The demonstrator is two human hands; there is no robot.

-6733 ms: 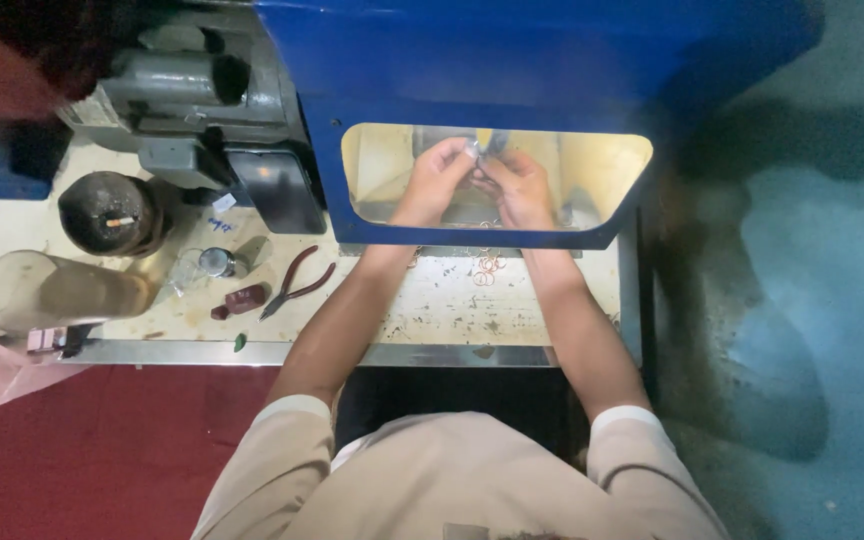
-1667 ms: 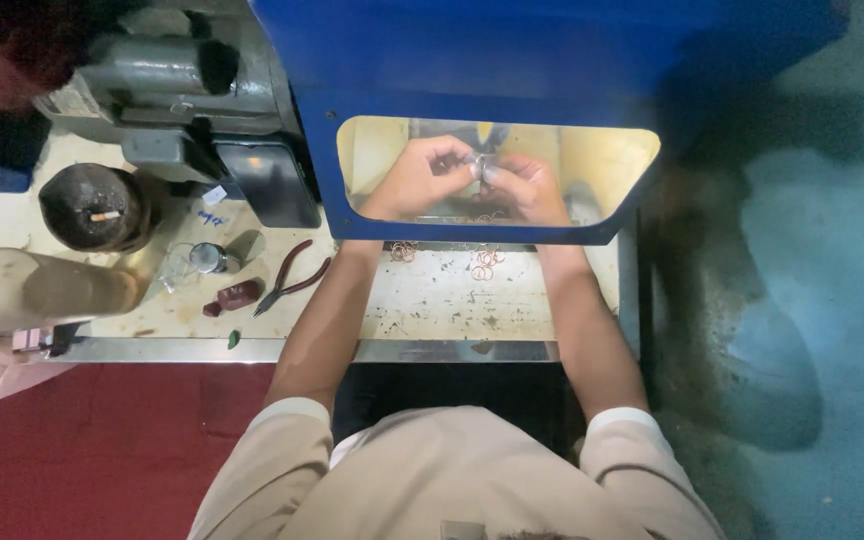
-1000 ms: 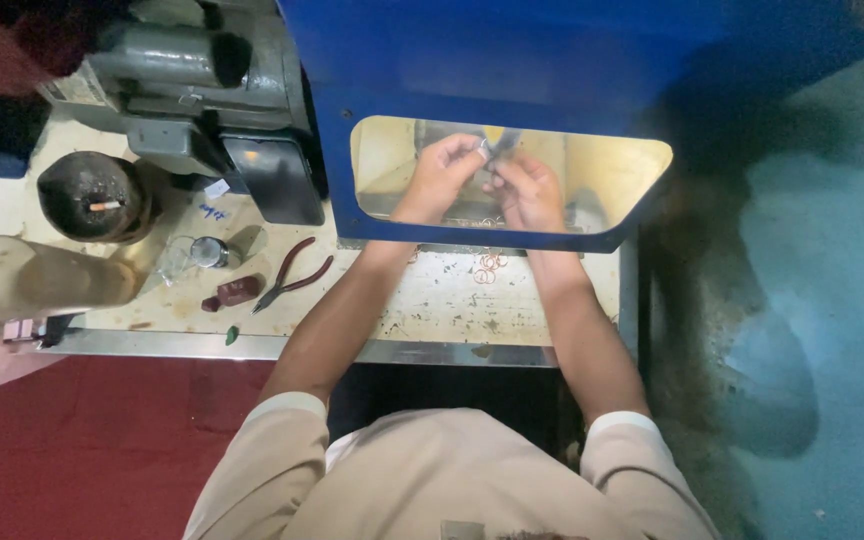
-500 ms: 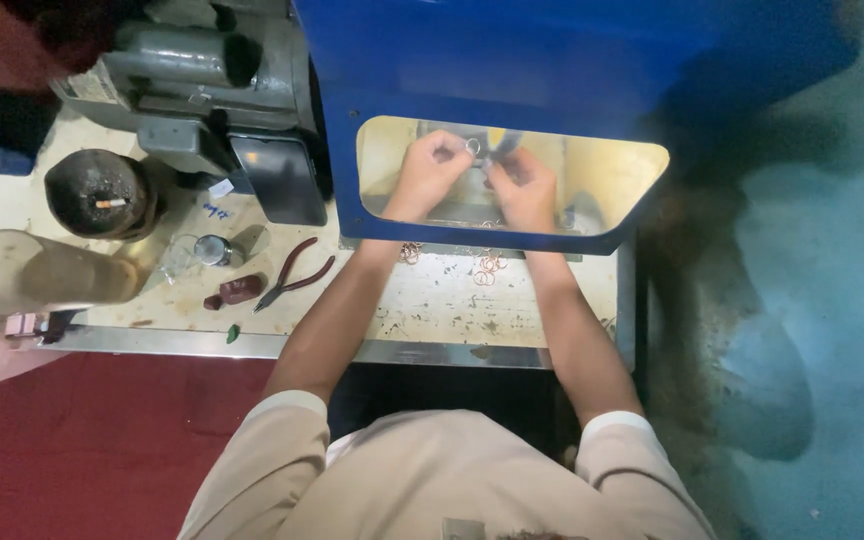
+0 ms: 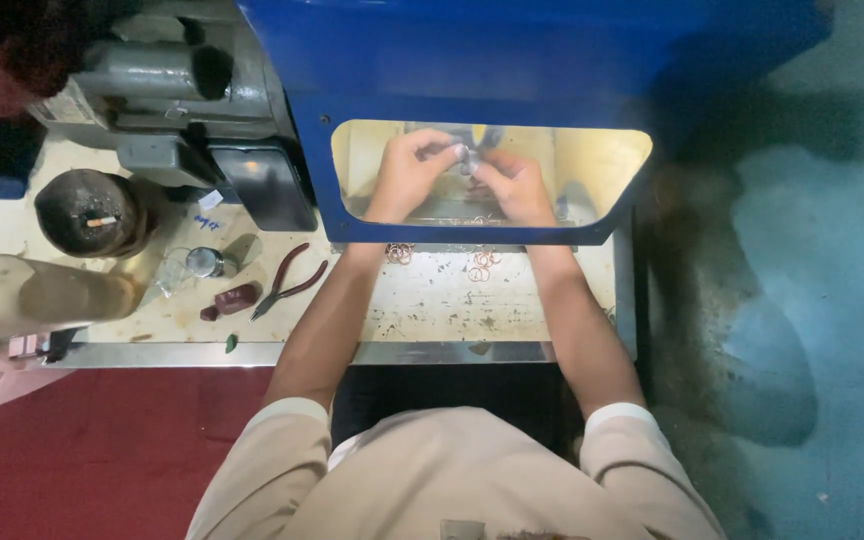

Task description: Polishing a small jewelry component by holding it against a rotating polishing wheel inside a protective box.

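Note:
Both my hands reach behind the clear window (image 5: 592,170) of a blue hood (image 5: 512,60). My left hand (image 5: 407,170) and my right hand (image 5: 512,185) meet at a small shiny metal piece (image 5: 464,158), fingers pinched on it from either side. What the piece is I cannot make out through the window. Several small copper-coloured rings (image 5: 480,266) lie on the speckled bench (image 5: 432,300) just in front of the hood, between my forearms.
Left of the hood stand a grey machine (image 5: 167,85), a black box (image 5: 267,185), a dark round pot (image 5: 92,210), a clear tumbler on its side (image 5: 32,295), red-handled pliers (image 5: 287,285) and a small dark red piece (image 5: 235,298). Grey-blue floor lies right.
My hands have stayed together on the small piece behind the window, with only slight shifts of the fingers. The view has drifted a little; nothing on the bench has moved.

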